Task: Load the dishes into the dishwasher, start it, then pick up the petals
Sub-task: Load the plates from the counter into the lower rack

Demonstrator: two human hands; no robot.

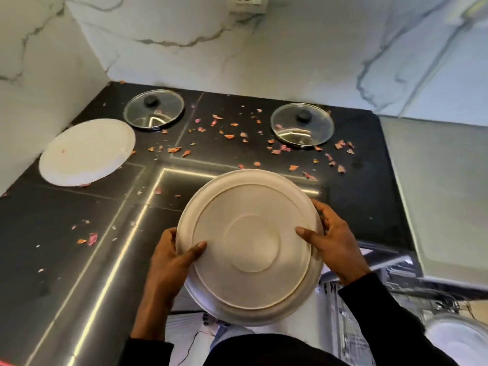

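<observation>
The black surface [87,249] fills the left and centre of the head view, backed by marble wall panels, and its near right edge gives way to the open dishwasher rack [396,283], which lies below and to the right of the hands. This is the relation that governs the coming move: the load must travel down and to the right, on the side of the right hand, which is the nearer of the two to the rack. The held load is a stack of plates [250,247], two as far as can be judged, carried nearly flat with the underside up, above the surface edge and in front of the body; being round, it has no long axis, so only its tilt matters for slotting into the rack. A white plate [87,151] rests on the surface at far left, well apart from the hands. Two glass lids [154,110] stand further back, one left, one right [302,125]. The left hand [171,257] clamps the left rim, thumb on top and fingers underneath. The right hand [335,241] clamps the right rim likewise. Both are closed firmly on the stack. Petals [229,136] lie scattered across the surface, mostly between the lids, untouched.
</observation>
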